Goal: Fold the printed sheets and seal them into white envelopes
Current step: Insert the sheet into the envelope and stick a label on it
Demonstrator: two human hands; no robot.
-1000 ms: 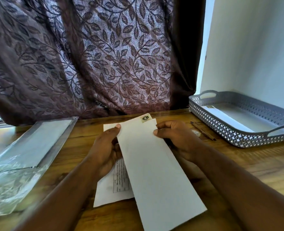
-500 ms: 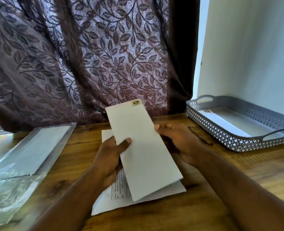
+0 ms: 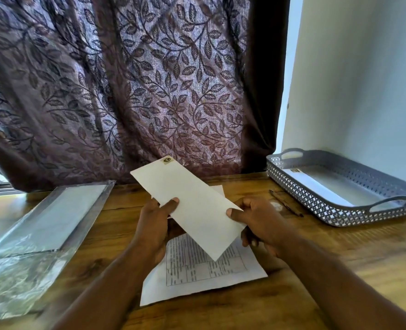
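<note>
A long white envelope (image 3: 190,206) with a small stamp at its far corner is held above the table, slanting from far left to near right. My left hand (image 3: 157,225) pinches its left edge with the thumb on top. My right hand (image 3: 256,220) grips its near right end. Under it a printed sheet (image 3: 197,270) with a table of text lies flat on the wooden table (image 3: 340,253). Part of the sheet is hidden by the envelope and my hands.
A grey perforated tray (image 3: 335,210) with handles stands at the right and holds a white envelope (image 3: 316,186). A dark pen (image 3: 285,203) lies just left of the tray. A clear plastic packet of envelopes (image 3: 47,222) lies at the left. A leaf-patterned curtain (image 3: 125,91) hangs behind.
The envelope has swung from pointing away from me to lying slantwise, lifted off the sheet. My right hand has shifted to its near end. More of the printed sheet shows.
</note>
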